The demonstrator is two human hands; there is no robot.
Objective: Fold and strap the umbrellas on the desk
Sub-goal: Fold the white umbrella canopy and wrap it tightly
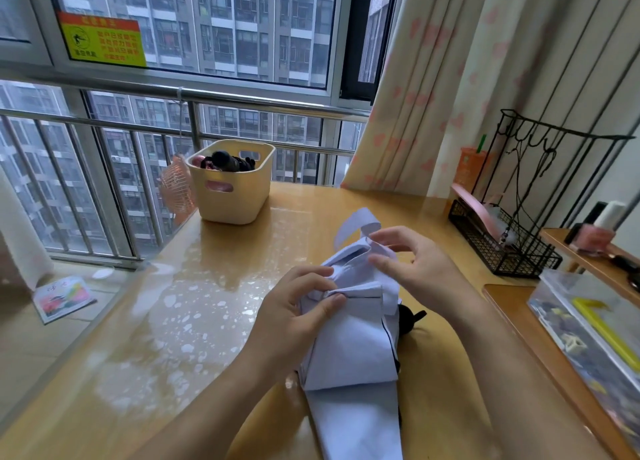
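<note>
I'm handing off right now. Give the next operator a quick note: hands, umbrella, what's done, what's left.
Left hand pinches the gathered pleats of the lavender umbrella lying on the desk.
Right hand: fingertips at a pleat beside the strap; grip unclear.
Done: canopy partly pleated.
Left: finish pleats, wrap and fasten the loose strap.
Yellow basket at the desk's far side holds dark items, unidentifiable.
</note>
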